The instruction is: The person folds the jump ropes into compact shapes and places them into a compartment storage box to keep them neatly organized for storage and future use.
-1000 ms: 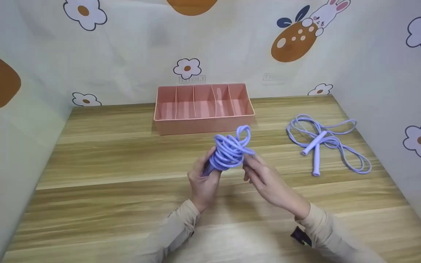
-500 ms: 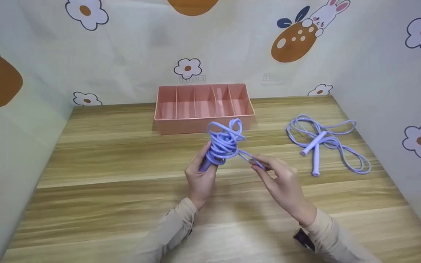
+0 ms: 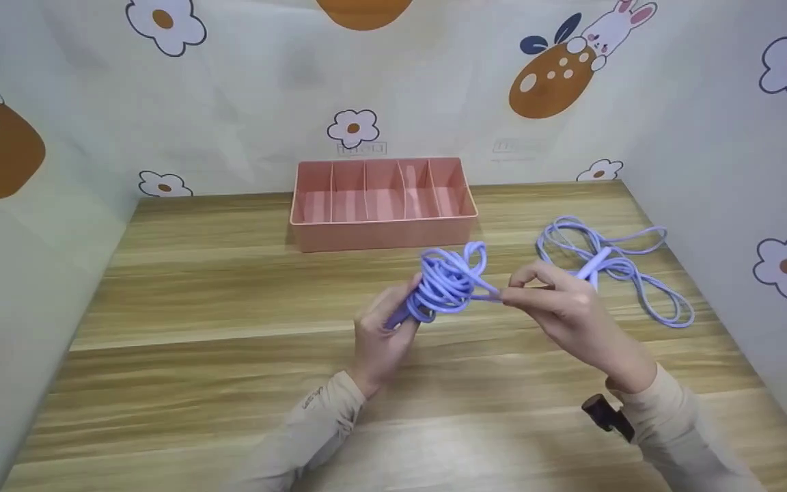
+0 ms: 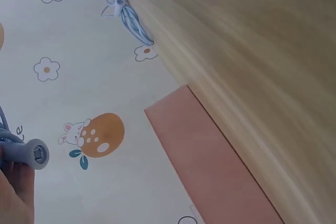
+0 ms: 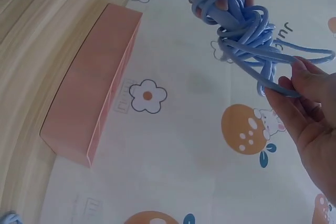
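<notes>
A blue-purple jump rope (image 3: 445, 280) is wound in a thick bundle around its own handles, held above the table. My left hand (image 3: 383, 338) grips it by the handles; a handle's flared end (image 4: 38, 153) sticks out beside the fingers in the left wrist view. To the right of the bundle, my right hand (image 3: 574, 318) pinches a strand of the cord between thumb and fingers. In the right wrist view, that strand (image 5: 281, 87) runs from the coils to the fingertips, and a small loop stands up from the bundle.
Behind the hands stands a pink box (image 3: 383, 236) with several compartments, close to the patterned back wall. A second jump rope (image 3: 632, 266) lies loosely coiled on the wooden table (image 3: 195, 294) at the right, its handles partly hidden by my right hand.
My right hand has moved right and turned over, drawing the pinched cord out from the bundle. The left hand, still gripping the jump rope, has shifted slightly right.
</notes>
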`<state>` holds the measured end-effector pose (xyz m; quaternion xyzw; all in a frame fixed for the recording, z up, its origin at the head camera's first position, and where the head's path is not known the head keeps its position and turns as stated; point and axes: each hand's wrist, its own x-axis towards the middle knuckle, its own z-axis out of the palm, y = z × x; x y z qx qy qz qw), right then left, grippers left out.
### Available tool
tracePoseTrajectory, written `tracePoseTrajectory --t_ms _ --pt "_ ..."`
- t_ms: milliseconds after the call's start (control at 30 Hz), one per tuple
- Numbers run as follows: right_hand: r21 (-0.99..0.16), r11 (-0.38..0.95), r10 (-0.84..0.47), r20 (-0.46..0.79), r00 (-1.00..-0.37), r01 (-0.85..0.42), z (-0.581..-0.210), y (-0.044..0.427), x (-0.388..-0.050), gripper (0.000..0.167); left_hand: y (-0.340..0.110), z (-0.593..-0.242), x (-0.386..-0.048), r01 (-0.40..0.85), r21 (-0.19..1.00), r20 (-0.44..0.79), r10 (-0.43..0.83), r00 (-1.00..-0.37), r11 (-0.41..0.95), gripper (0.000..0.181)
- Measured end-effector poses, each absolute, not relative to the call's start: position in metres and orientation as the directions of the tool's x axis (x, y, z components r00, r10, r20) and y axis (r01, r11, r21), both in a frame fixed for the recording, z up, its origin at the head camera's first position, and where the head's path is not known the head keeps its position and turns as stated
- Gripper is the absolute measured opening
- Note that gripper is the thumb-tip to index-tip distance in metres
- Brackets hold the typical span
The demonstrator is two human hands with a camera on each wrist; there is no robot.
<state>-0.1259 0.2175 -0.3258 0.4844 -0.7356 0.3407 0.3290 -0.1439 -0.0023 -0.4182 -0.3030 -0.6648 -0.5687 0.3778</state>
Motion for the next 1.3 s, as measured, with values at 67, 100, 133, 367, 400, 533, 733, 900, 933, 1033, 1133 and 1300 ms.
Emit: tracePoseTrajectory --t_ms 67,100,133,367,400,533,733,900,933,1033,1133,1300 --pt "-0.19 0.267 -0.455 0.839 -0.297 -0.945 -0.326 0.218 -0.127 0.016 -0.003 -0.416 -0.144 0.856 0.493 0.866 0.009 -0.501 0.157 0.04" --pt "-0.194 0.252 -0.442 0.849 -0.291 -0.948 -0.325 0.218 -0.127 0.016 -0.004 -0.416 -0.145 0.866 0.477 0.874 0.027 -0.486 0.148 0.04" --pt "-0.197 0.236 -0.433 0.855 -0.285 -0.951 -0.324 0.217 -0.127 0.015 -0.004 -0.415 -0.145 0.873 0.466 0.878 0.043 -0.476 0.142 0.039" --pt "-0.243 0.174 -0.465 0.834 -0.297 -0.954 -0.316 0.212 -0.126 0.014 -0.01 -0.415 -0.145 0.902 0.417 0.89 0.15 -0.43 0.114 0.044" --pt "-0.27 0.172 -0.478 0.818 -0.32 -0.947 -0.315 0.213 -0.126 0.014 -0.011 -0.416 -0.145 0.908 0.406 0.893 0.166 -0.418 0.104 0.044" --pt "-0.434 0.155 -0.546 0.711 -0.443 -0.888 -0.313 0.218 -0.126 0.007 -0.012 -0.418 -0.147 0.93 0.359 0.906 0.214 -0.366 0.072 0.047" --pt "-0.67 0.115 -0.576 0.557 -0.599 -0.733 -0.319 0.222 -0.128 0.021 -0.013 -0.42 -0.148 0.926 0.373 0.901 0.218 -0.375 0.053 0.048" --pt "-0.748 0.088 -0.443 0.562 -0.699 -0.658 -0.328 0.214 -0.127 0.02 -0.012 -0.42 -0.148 0.9 0.43 0.882 0.177 -0.436 0.072 0.043" --pt "-0.763 0.08 -0.403 0.564 -0.721 -0.642 -0.33 0.212 -0.126 0.02 -0.011 -0.42 -0.148 0.898 0.433 0.882 0.169 -0.44 0.079 0.042" --pt "-0.807 0.02 -0.277 0.563 -0.779 -0.591 -0.332 0.206 -0.123 0.02 -0.01 -0.419 -0.149 0.893 0.438 0.879 0.159 -0.449 0.101 0.04" --pt "-0.836 0.006 -0.176 0.54 -0.823 -0.549 -0.332 0.201 -0.121 0.027 -0.01 -0.419 -0.149 0.9 0.425 0.885 0.163 -0.435 0.096 0.04" --pt "-0.916 0.06 -0.108 0.39 -0.914 -0.398 -0.331 0.197 -0.119 0.031 -0.012 -0.419 -0.148 0.932 0.35 0.917 0.169 -0.362 0.101 0.045"
